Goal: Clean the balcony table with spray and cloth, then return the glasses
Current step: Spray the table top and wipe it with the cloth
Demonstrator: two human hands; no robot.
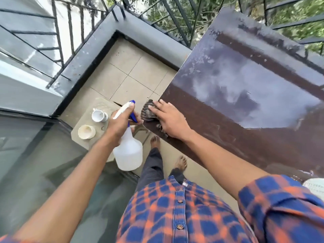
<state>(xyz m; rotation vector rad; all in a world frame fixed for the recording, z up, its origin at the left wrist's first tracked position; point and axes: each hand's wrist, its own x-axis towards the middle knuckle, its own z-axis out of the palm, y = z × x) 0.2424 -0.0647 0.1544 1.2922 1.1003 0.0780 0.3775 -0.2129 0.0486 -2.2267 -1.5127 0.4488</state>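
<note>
L hand [121, 124] gripped spray bottle [128, 152] by its neck; R hand [169, 120], fingers spread flat, pressed striped cloth [147, 111] on brown table [228, 116] corner.

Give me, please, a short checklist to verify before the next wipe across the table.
1. The cloth lies flat under the right hand, on the near corner of the table: ok.
2. The spray bottle is gripped by the left hand, beside the table and off its top: ok.
3. The white cup and the cream cup stand off the table, on the low stand: ok.
4. Wiping path over the visible top is free of objects: ok.
5. Top is clean: not ok, hazy patches cover its middle.
6. Liquid left in the bottle: cannot tell.
</note>
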